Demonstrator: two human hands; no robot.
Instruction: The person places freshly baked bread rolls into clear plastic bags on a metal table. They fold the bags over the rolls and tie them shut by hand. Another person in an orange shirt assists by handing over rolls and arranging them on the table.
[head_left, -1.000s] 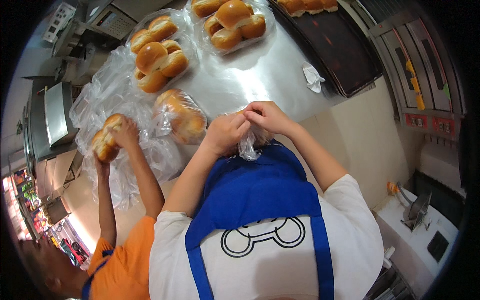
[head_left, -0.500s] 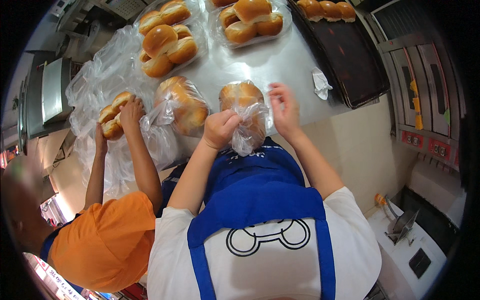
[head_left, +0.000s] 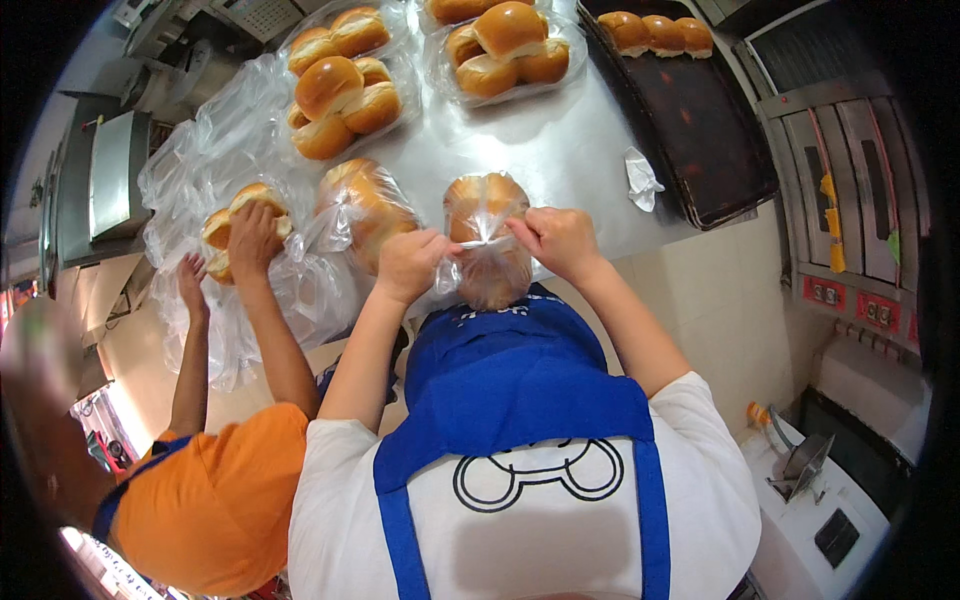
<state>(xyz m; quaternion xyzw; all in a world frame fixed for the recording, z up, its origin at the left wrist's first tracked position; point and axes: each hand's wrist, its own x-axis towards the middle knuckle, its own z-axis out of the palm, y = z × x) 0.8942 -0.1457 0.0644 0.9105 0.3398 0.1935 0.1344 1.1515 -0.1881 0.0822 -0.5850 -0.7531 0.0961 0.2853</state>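
Both hands (head_left: 485,255) pinch one bag (head_left: 487,240) holding perhaps three buns.

Surface: stainless steel counter (head_left: 560,150) | on it: bagged buns (head_left: 487,240) at near edge, second bagged bundle (head_left: 365,205) beside | rear: open bags of buns (head_left: 340,90), (head_left: 505,50) | right: dark baking tray (head_left: 700,130) carrying buns; crumpled paper (head_left: 640,178) | left: loose plastic bags (head_left: 215,150).

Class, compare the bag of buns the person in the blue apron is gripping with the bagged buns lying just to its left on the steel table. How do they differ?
The gripped bag is pinched by the left hand and the right hand; the neighbouring bag lies untouched. The gripped bag sits at the table's near edge, plastic pulled taut; the neighbouring bag lies farther in, plastic loose. Both are clear bags holding golden buns.
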